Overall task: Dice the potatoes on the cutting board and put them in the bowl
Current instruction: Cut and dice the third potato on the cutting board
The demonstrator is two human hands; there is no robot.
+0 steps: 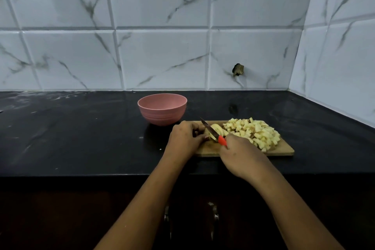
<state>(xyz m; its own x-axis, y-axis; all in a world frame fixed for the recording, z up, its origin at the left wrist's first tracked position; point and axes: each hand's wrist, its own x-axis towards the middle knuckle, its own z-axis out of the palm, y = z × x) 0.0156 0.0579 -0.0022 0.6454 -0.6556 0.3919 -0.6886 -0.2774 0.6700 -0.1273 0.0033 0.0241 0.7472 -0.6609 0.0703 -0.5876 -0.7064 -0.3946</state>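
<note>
The left part of the cutting board (284, 151) is being covered by both hands, so only its right part and near edge are being shown. Most of the red handle of the knife (206, 125) is being hidden inside the right hand (241, 156); only a short red end is being seen above the knuckles. The bottom of the pink bowl (162, 111) is being hidden by its own near wall. The space under the desk (81, 134) is very dark, and little can be made out there.

The potato piece (215, 128) is lying on the board between the two hands, under the dark blade. The heap of diced potato (255, 132) is lying on the right part of the board, just behind the right hand. The bowl is standing on the desk behind the left hand (185, 138), near the far left corner of the board.

The potato piece is being held down by the left hand, with the fingers curled onto it. The knife is being gripped by the right hand, with the fingers closed round the handle, and the blade is being pointed away and to the left, across the potato piece.
</note>
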